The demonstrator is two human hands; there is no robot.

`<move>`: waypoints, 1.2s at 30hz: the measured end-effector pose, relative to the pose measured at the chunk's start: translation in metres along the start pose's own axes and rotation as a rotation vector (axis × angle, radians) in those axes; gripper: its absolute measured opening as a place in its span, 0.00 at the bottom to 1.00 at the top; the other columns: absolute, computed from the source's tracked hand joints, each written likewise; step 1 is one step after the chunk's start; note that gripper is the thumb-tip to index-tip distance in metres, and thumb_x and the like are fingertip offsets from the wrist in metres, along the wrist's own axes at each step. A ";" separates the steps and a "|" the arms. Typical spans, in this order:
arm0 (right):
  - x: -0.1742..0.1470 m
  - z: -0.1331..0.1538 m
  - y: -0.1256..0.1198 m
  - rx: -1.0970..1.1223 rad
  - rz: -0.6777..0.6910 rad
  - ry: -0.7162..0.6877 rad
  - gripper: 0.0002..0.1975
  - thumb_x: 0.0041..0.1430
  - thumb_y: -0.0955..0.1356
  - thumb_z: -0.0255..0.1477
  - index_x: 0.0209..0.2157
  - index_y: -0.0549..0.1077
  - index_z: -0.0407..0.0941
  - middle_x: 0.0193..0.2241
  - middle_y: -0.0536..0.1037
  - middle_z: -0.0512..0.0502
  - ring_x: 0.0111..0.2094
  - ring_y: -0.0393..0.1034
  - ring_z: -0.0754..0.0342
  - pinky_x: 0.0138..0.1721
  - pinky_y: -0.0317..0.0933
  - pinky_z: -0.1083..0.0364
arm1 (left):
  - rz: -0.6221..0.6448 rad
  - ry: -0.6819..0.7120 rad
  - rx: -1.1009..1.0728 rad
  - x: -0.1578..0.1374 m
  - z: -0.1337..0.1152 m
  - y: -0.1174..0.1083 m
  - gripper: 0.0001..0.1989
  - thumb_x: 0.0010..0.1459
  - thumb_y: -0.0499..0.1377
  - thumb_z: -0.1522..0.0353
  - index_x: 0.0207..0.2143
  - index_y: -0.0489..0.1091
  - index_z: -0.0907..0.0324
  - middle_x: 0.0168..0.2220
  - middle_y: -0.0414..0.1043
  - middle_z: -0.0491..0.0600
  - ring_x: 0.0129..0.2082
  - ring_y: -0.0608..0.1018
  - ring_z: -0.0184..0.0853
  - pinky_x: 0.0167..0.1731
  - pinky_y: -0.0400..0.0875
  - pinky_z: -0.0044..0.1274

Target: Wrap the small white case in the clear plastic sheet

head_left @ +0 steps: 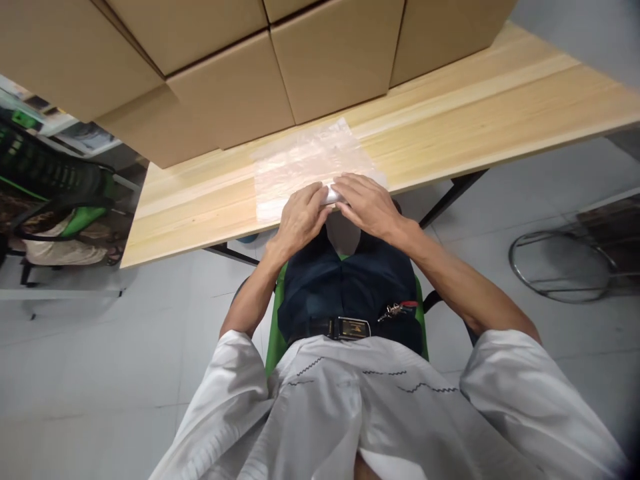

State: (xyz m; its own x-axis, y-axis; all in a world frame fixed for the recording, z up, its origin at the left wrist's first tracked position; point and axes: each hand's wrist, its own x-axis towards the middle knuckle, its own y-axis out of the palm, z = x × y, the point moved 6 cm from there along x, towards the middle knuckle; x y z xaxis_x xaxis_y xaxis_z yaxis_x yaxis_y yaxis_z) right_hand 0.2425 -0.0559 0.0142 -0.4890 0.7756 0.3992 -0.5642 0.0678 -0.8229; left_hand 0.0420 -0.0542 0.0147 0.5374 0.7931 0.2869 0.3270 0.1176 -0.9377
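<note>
A clear, glossy plastic sheet (310, 157), perhaps bubble wrap, lies spread on the wooden table (450, 137). At its near edge is a small whitish, shiny roll (331, 195); what it contains, if anything, I cannot make out. My left hand (301, 213) curves over the roll's left end, with fingers together and thumb on the near side. Over the right end sits my right hand (367, 202), its fingers bent across the top and its thumb beneath. Both hands are closed on the roll, close together at the table's front edge, hiding most of it.
Stacked cardboard boxes (230, 93) line the back of the table, right behind the sheet. To the left stands a black and green chair (55, 167) with a person seated in it. A round metal-framed stool (563, 263) is on the floor at right.
</note>
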 end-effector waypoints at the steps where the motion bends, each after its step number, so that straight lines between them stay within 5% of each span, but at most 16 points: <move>1: 0.001 -0.003 0.001 0.011 -0.004 0.002 0.34 0.84 0.66 0.30 0.84 0.79 0.47 0.83 0.82 0.30 0.85 0.75 0.26 0.87 0.68 0.20 | -0.009 -0.011 -0.009 0.000 0.003 0.004 0.28 0.92 0.55 0.53 0.81 0.75 0.55 0.85 0.78 0.67 0.85 0.81 0.58 0.85 0.78 0.53; 12: 0.006 -0.013 0.004 0.074 0.004 0.023 0.31 0.85 0.63 0.35 0.79 0.81 0.46 0.78 0.86 0.31 0.80 0.78 0.32 0.84 0.71 0.32 | -0.051 -0.062 -0.005 0.005 0.014 0.009 0.31 0.93 0.51 0.48 0.80 0.79 0.54 0.82 0.83 0.65 0.84 0.83 0.58 0.84 0.79 0.52; 23: 0.020 -0.025 -0.011 0.030 0.046 0.085 0.27 0.85 0.66 0.40 0.72 0.87 0.49 0.70 0.92 0.35 0.70 0.83 0.29 0.73 0.74 0.34 | -0.033 -0.103 -0.025 0.010 0.027 -0.003 0.37 0.93 0.47 0.41 0.78 0.82 0.51 0.72 0.91 0.59 0.72 0.89 0.55 0.80 0.81 0.50; 31: 0.055 -0.038 -0.032 0.016 0.147 0.122 0.21 0.83 0.69 0.44 0.53 0.92 0.48 0.46 0.94 0.39 0.51 0.84 0.35 0.54 0.70 0.44 | -0.016 -0.156 -0.030 0.030 0.033 -0.018 0.39 0.94 0.42 0.41 0.64 0.87 0.53 0.62 0.92 0.62 0.65 0.91 0.55 0.73 0.85 0.46; 36: 0.081 -0.048 -0.040 0.112 0.248 0.077 0.26 0.83 0.70 0.51 0.37 0.85 0.48 0.27 0.77 0.49 0.36 0.72 0.47 0.43 0.60 0.49 | -0.005 -0.220 -0.031 0.041 0.044 -0.021 0.40 0.92 0.44 0.39 0.50 0.86 0.53 0.52 0.92 0.64 0.59 0.92 0.57 0.68 0.86 0.46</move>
State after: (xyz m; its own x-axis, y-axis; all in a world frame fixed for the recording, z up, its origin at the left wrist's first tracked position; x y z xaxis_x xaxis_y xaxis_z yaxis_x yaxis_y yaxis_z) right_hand 0.2570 0.0339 0.0598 -0.5717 0.8056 0.1554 -0.5055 -0.1966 -0.8402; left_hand 0.0234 0.0021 0.0375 0.3541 0.9043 0.2383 0.3551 0.1057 -0.9288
